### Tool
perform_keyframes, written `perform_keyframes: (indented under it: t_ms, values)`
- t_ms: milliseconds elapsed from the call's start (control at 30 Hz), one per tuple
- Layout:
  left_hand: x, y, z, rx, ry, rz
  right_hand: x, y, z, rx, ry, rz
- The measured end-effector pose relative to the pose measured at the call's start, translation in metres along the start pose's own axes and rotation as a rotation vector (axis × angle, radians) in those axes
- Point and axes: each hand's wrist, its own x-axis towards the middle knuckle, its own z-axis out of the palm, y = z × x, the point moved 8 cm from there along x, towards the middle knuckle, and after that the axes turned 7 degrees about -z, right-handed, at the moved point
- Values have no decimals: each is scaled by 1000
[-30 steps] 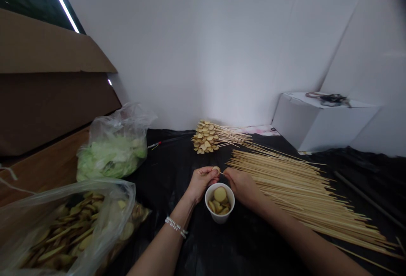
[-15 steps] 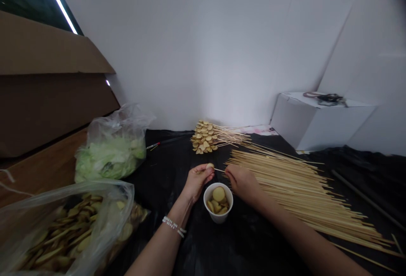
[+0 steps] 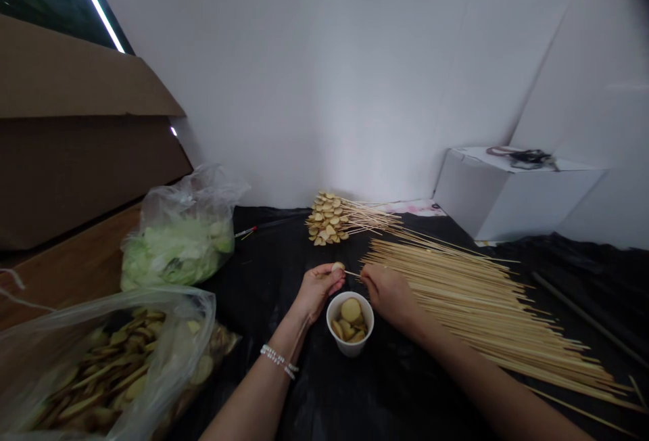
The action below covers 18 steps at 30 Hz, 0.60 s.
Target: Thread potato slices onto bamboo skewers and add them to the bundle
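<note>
Between the thumb and fingers of my left hand is a potato slice. My right hand is closed round a thin wooden skewer, whose far end meets the slice. Just below and between both hands stands a white paper cup holding several potato slices. Beyond the hands lies a pile of skewered potato slices, their sticks pointing right. Many bare skewers are spread to the right, partly behind my right forearm.
An open plastic bag of potato slices lies at the lower left. Behind it is a clear bag of pale green cut vegetable. A white box with a dark cord on top stands at the back right. Black sheeting covers the work surface.
Hands, slice and skewer keep nearly the same pose. The whole view has shifted very slightly.
</note>
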Motion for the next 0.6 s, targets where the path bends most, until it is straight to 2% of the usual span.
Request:
perform_keyframes:
  t_ms: [133, 367, 600]
  values:
    - [-1, -1, 1, 3, 1, -4, 0, -1, 1, 3, -6, 1]
    - [-3, -6, 9, 57, -45, -31, 1, -3, 12, -56, -134, 12]
    - [1, 0, -1, -17, -11, 7, 3, -1, -1, 24, -58, -30]
